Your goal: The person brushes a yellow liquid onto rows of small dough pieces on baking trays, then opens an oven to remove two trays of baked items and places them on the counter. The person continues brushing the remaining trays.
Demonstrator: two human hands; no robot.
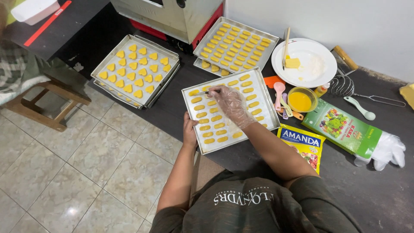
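Fingers (pixel 224 96) of the gloved right hand (pixel 232 105) pinch a thin brush (pixel 206 92), its long axis running leftward from the fingertips to a tip over the oblong cookies (pixel 211 118) at the far-left corner of the front tray (pixel 195 131). Bare left hand (pixel 189 129) clamps that tray's near edge, thumb on top; the right hand is nearer the tip. Beyond this tray: two more tray stacks, one of hearts (pixel 135 69), one of oblongs (pixel 235 43); to its right, one yellow bowl (pixel 302 100) and one white plate (pixel 321 69).
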